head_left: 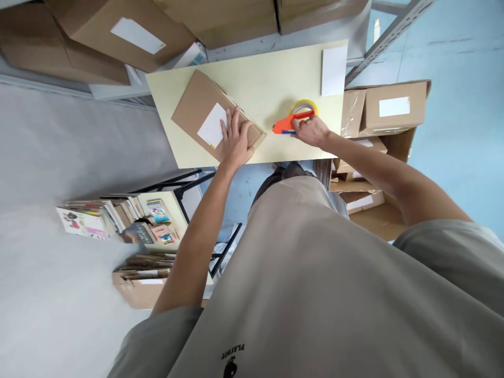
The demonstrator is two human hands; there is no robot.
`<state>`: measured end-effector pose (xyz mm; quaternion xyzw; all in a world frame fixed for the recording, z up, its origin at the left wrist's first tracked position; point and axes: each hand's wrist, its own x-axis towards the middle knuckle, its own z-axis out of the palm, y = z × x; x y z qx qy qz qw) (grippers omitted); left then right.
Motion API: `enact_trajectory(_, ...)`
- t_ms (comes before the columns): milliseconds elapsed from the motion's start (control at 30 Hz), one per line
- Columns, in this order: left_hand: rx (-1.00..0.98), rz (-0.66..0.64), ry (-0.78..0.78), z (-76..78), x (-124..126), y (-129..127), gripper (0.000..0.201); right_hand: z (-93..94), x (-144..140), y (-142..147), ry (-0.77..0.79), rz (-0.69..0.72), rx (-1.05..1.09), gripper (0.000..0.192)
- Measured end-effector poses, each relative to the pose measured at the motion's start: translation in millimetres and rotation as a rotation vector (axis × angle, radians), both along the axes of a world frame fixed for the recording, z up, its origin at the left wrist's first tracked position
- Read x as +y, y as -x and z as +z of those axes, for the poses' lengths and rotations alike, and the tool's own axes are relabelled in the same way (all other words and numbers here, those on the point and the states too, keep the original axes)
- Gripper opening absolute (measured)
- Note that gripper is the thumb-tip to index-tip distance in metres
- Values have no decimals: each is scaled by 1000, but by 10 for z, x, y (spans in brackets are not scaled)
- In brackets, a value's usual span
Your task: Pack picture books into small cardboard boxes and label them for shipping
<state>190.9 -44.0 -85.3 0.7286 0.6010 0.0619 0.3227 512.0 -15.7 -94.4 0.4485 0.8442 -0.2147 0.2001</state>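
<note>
Head view — left hand wide on carton, right hand round dispenser — open tabletop toward far edge

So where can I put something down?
The biggest bare patch of table is between the package and the white paper, beyond the tape dispenser. Another borders the package's left side. It's crowded where the left hand rests on the package and the right hand holds the dispenser.

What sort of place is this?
Probably a packing room: a labelled package lies on the table, the right hand holds an orange tape dispenser, and cardboard boxes stand nearby.
</note>
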Motion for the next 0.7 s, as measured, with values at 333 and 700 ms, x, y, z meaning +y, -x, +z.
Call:
enact_trajectory(333,70,62,62,110,34,-151,80,117,302,546,33,99,-15,59)
enact_trajectory(700,82,53,-50,7,59,-118,66,350,470,840,138,-98,-14,49)
